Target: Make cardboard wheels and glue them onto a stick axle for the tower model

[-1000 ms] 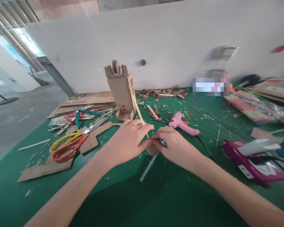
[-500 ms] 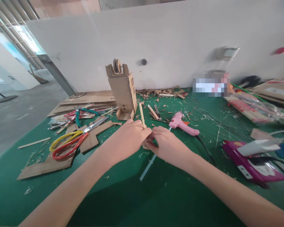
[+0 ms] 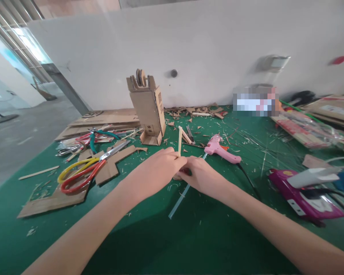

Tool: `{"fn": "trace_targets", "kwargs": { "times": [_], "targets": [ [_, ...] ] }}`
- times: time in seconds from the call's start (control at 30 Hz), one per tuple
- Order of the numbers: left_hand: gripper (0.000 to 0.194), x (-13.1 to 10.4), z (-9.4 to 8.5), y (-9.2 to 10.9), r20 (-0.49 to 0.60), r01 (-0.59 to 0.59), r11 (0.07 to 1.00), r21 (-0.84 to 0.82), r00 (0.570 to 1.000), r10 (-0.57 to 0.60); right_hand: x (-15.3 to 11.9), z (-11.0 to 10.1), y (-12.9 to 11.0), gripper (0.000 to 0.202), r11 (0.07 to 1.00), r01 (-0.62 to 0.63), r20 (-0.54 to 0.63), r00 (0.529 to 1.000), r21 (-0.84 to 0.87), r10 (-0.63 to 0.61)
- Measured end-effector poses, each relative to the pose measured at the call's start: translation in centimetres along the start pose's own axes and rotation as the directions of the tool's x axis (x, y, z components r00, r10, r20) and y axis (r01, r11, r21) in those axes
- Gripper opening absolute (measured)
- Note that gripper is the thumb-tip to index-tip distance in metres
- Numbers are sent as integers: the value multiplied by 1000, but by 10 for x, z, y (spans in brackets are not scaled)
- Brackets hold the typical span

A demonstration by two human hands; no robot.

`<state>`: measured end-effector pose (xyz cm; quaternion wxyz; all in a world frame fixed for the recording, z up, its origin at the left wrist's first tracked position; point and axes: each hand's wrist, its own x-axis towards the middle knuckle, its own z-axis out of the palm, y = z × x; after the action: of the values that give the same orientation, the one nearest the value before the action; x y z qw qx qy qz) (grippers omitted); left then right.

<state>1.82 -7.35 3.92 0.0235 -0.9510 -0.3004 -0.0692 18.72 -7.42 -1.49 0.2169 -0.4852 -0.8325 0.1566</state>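
My left hand (image 3: 157,168) is closed around a thin wooden stick (image 3: 180,140), whose upper part stands up above the fingers. Pressed against it, my right hand (image 3: 201,173) has its fingers bent together; what they pinch is mostly hidden, with only a small brownish edge showing below. Behind my hands stands a tall cardboard structure (image 3: 148,110) with round cardboard discs (image 3: 141,78) on top. A pink glue gun (image 3: 220,149) lies to the right, and its clear glue stick (image 3: 179,202) reaches under my right hand.
Scissors (image 3: 83,173), teal-handled pliers (image 3: 93,141) and cardboard pieces (image 3: 53,200) lie left on the green table (image 3: 149,244). Cardboard scraps (image 3: 183,111) line the wall. A magenta power strip (image 3: 304,198) with cables sits right.
The upright stick has shifted slightly right and changed its lean, from leftward to nearly upright. My hands remain together, with the right fingers a little more closed. The view has moved slightly.
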Motion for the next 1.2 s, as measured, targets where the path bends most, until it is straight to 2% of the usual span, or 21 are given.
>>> {"fn": "trace_targets", "kwargs": {
  "times": [0.17, 0.3, 0.4, 0.47, 0.53, 0.6, 0.63, 0.67, 0.7, 0.77, 0.8, 0.87, 0.93, 1.0, 1.07, 1.13, 1.2],
  "targets": [
    [25, 2, 2, 0, 1, 0, 1000, -22, 1000, 0, -2, 2, 3, 23, 996, 2, -21, 1000, -89, -3],
    [23, 2, 1, 1, -10, 7, 1000, -19, 1000, -7, -1, 1, 2, 25, 993, 32, 8, 999, -113, -32],
    [21, -1, 2, -1, -37, -3, 998, -61, 999, 0, 0, -1, 1, 22, 992, 15, 17, 1000, -127, -13],
    [23, -5, 6, -6, -110, -44, 986, -158, 994, 27, 1, -4, 1, 19, 995, 38, 40, 999, -91, -34],
    [28, -10, 11, -13, -288, -84, 953, -292, 958, -4, 2, -11, 1, 16, 998, 58, 54, 997, 32, -59],
    [34, -13, 17, -21, -454, -59, 899, -433, 876, -162, 2, -19, 1, 14, 979, -3, 39, 999, 202, -5],
    [37, -13, 20, -24, -463, -18, 854, -519, 846, -264, 2, -23, 1, 13, 958, -54, 24, 998, 281, 50],
    [39, -13, 24, -26, -413, 26, 789, -614, 841, -350, 2, -26, 1, 14, 930, -102, 11, 994, 354, 105],
    [39, -12, 27, -27, -313, 77, 704, -706, 858, -408, 2, -28, 2, 15, 893, -136, 3, 989, 429, 149],
    [38, -9, 34, -26, -92, 154, 517, -842, 904, -419, 2, -28, 6, 17, 798, -148, -17, 981, 584, 194],
    [37, -8, 37, -25, -23, 169, 445, -880, 919, -394, 1, -27, 8, 18, 744, -135, -33, 978, 654, 206],
    [36, -6, 42, -20, -9, 143, 391, -909, 932, -362, 1, -23, 11, 18, 653, -111, -64, 969, 750, 239],
    [40, -6, 43, -17, -87, 104, 458, -883, 922, -377, 0, -20, 13, 19, 605, -106, -63, 966, 789, 252],
    [47, -8, 41, -16, -180, 92, 585, -806, 903, -390, 0, -20, 12, 18, 584, -115, -31, 972, 803, 234],
    [49, -10, 37, -18, -249, 82, 708, -702, 903, -351, 0, -21, 10, 17, 580, -139, 22, 979, 803, 204],
    [39, -11, 34, -20, -281, 37, 795, -606, 925, -257, 0, -22, 9, 15, 581, -162, 70, 982, 797, 177],
    [24, -11, 33, -22, -308, -21, 839, -544, 935, -176, 0, -22, 9, 17, 584, -168, 105, 985, 794, 140]
  ]
}}
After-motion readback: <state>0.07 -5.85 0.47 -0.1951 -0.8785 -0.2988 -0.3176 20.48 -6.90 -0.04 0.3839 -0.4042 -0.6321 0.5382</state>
